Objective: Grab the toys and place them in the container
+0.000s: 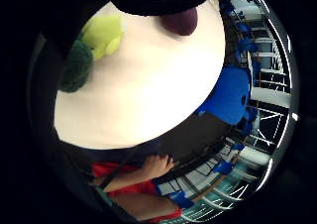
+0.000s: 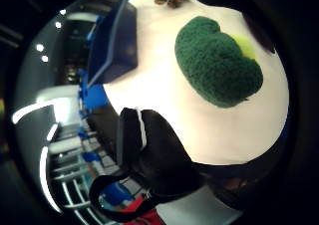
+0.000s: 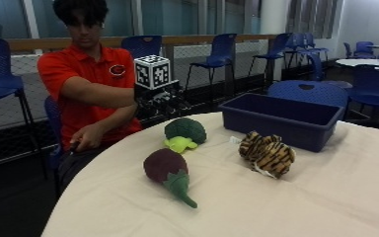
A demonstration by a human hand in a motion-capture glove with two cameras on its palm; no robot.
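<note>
Gloved right hand (image 3: 158, 101) is held above the broccoli plush (image 3: 185, 133), which lies on the surface (image 3: 321, 197) near the container (image 3: 283, 120); state of the grip cannot be told; plush is judged soft, light, compressible; best taken round the dark green head; its pale stalk points toward the eggplant plush (image 3: 167, 173), long axis head-to-stalk

Green broccoli toy (image 3: 185, 131), striped tiger toy (image 3: 267, 153)

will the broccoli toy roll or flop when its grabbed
The broccoli looks like fuzzy plush, so it is probably light and squashy, not slippery. Its lumpy head and stubby stem make rolling unlikely. Lying apart from the eggplant, it should lift without disturbing it.
</note>
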